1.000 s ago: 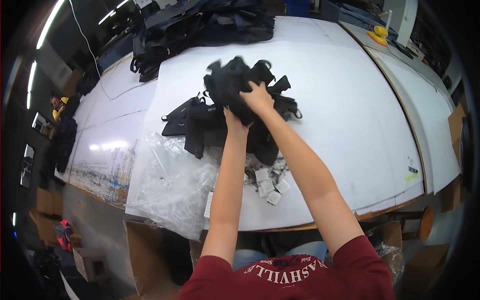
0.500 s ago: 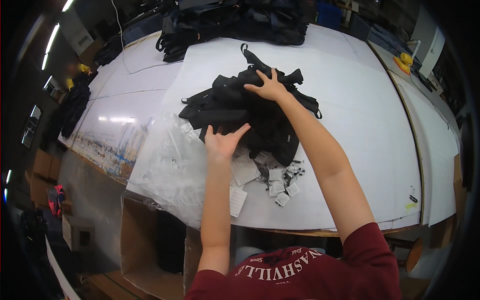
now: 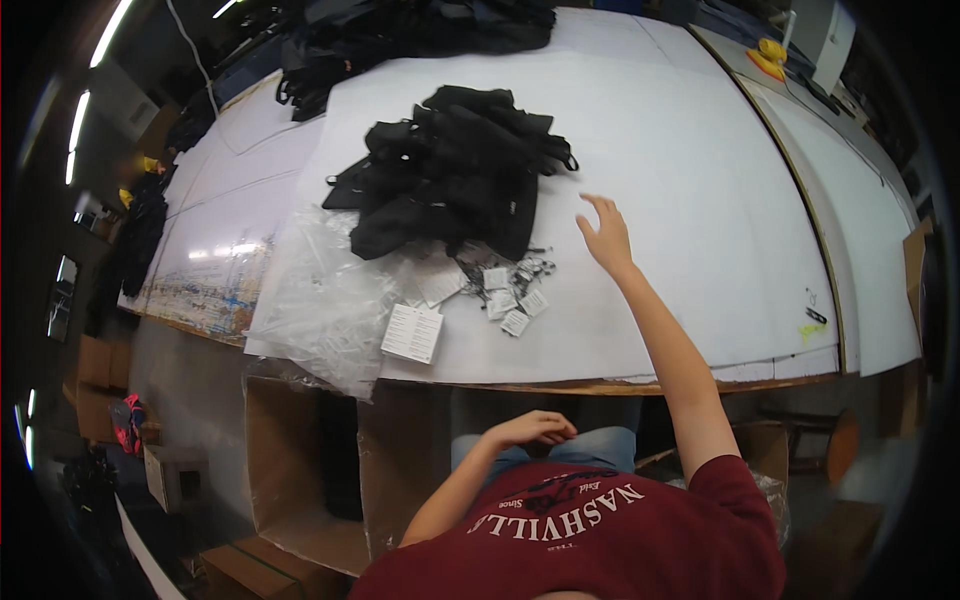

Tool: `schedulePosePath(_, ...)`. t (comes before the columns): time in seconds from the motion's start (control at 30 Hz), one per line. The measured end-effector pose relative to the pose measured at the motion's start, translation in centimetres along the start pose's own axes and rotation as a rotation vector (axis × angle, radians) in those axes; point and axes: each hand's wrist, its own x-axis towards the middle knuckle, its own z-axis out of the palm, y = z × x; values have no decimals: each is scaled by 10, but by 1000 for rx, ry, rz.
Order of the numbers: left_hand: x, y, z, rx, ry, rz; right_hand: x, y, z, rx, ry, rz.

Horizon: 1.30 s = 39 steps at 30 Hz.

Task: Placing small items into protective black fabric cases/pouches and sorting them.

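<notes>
A pile of black fabric items with straps and loops (image 3: 450,175), perhaps bags or garments, lies on the white-covered table (image 3: 690,200). My right hand (image 3: 606,238) is to the right of the pile, apart from it and empty, with thumb and fingers spread. Back at my lap, my left hand (image 3: 535,429) has its fingers loosely bent, and nothing shows in it. Below the pile are white tags with dark cords (image 3: 502,298) and a white printed card (image 3: 412,333). Clear plastic bags (image 3: 325,310) lie crumpled to their left.
More black items (image 3: 420,30) are heaped at the table's far side. An open cardboard box (image 3: 280,480) stands below the front edge at left. A small dark tool (image 3: 816,316) lies near the right front corner. A yellow-orange object (image 3: 768,58) sits at far right.
Both hands have come off the black pile, the left drawn back to my lap and the right moved out to the right. The pile sits lower and more compact. The view has shifted.
</notes>
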Motion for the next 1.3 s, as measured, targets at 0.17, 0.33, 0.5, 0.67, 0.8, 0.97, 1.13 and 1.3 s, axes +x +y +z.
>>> schedulePosePath(0.17, 104, -176, -24, 755, -239, -531, -99, 55, -8, -404, -105, 76)
schedulePosePath(0.33, 115, -195, -38, 683, -574, -552, -93, 31, -18, -435, -211, 138)
schedulePosePath(0.5, 141, -102, -100, 667, -500, -441, -94, 22, -27, -410, -274, 218)
schedulePosePath(0.67, 127, -61, -153, 631, -463, -400, -88, 22, -28, -438, -291, 248)
schedulePosePath(0.8, 99, -60, -156, 546, -448, -379, -83, 22, -30, -450, -284, 247)
schedulePosePath(0.97, 61, -100, -136, 400, -424, -352, -79, 29, -25, -469, -243, 208)
schedulePosePath(1.13, 32, -145, -95, 253, -347, -308, -81, 35, -13, -451, -228, 144)
schedulePosePath(1.3, -19, 13, -63, 535, 64, -510, -95, 33, -16, -312, -5, 104)
